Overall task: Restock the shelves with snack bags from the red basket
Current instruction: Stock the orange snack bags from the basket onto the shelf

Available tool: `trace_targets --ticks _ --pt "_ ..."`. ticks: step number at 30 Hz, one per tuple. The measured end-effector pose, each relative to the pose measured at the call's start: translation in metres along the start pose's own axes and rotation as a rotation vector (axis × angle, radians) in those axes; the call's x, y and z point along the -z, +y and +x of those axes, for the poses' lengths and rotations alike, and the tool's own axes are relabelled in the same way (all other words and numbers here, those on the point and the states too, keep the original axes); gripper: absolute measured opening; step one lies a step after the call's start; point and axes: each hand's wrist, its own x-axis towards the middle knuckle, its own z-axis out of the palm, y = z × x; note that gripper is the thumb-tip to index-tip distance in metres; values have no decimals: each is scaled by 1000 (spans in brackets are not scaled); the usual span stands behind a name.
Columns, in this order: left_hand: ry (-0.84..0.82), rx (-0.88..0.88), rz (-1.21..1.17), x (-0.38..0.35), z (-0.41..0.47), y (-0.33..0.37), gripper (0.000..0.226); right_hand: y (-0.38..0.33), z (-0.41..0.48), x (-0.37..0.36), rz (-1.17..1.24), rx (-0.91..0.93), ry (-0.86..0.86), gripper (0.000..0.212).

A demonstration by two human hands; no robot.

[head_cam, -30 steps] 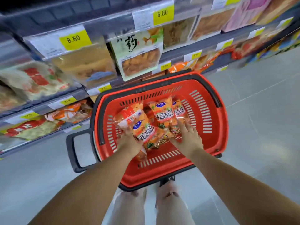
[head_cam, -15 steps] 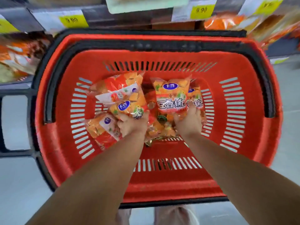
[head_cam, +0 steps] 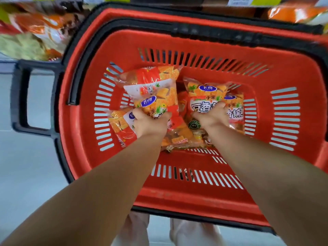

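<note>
The store shelves [head_cam: 26,55] at the top edge are cut off and smeared by blur, their packets hard to make out. Both hands' fingertips are hidden behind the bags they grip. Inside the red slotted plastic basket [head_cam: 177,196], the left hand [head_cam: 150,124] clutches the lower edge of an orange-and-white plastic snack bag [head_cam: 156,93], which rises just beyond the knuckles. The right hand [head_cam: 211,116] is clamped on the bottom of an orange snack bag with large printed characters [head_cam: 204,98]. Further snack bags [head_cam: 120,125] lie beside and beneath both hands, partly covered. The basket's black pull handle [head_cam: 21,96] juts out on the left.
</note>
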Motion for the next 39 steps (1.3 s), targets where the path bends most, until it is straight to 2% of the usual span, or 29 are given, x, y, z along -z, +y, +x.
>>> trace_targets --ticks 3,8,11,14,18,24,30,39 --pt "9 -51 -73 24 -23 12 81 13 -29 36 29 10 19 101" --pt "46 -236 -86 95 -89 61 83 16 -108 124 34 221 135 95" --pt "52 -356 -124 149 -132 91 86 -3 -159 180 113 351 191 82" --pt "71 -554 -134 207 -174 115 83 -28 -211 228 218 515 236 66" --pt "141 -749 -131 294 -219 138 91 -66 -278 270 280 672 261 70" --pt "282 -914 -297 442 -253 156 89 -146 -381 306 316 877 447 89" --pt "424 -1020 -384 596 -262 147 89 -230 -493 315 431 1052 612 76" --pt "589 -1159 -519 779 -266 132 86 -333 -629 323 556 1186 704 75"
